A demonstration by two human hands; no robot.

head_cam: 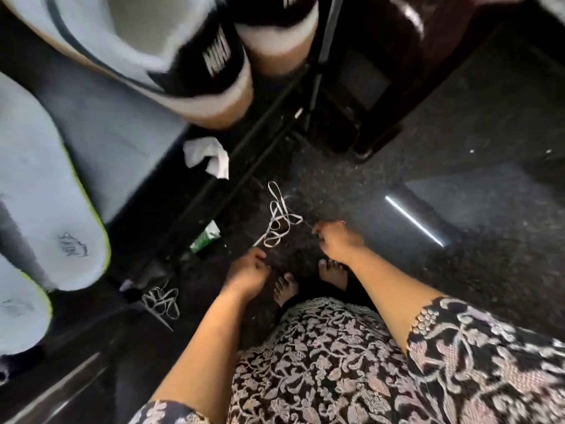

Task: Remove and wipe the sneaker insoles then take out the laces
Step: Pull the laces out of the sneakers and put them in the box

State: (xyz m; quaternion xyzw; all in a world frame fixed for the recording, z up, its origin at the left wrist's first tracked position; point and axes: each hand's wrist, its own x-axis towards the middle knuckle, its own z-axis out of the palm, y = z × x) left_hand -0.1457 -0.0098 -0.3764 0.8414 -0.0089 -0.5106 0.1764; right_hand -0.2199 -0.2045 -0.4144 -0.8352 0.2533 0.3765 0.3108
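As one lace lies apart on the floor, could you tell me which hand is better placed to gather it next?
Probably the left hand: the loose lace lies on its side, lower left. The right hand is beyond the other lace, which both hands seem to pinch.

Sneaker (195,65): pale grey upper, black heel with white lettering, white band over a tan sole. Second sneaker (275,35) matches at the heel. Insole (39,185): pale blue-grey, yellow-green edge, dark printed logo. Lace (278,221): off-white, against the black floor (458,148) flecked white. Tissue (211,157) white. Packet (205,237) green and white. Dress (336,362): black, pale floral print.
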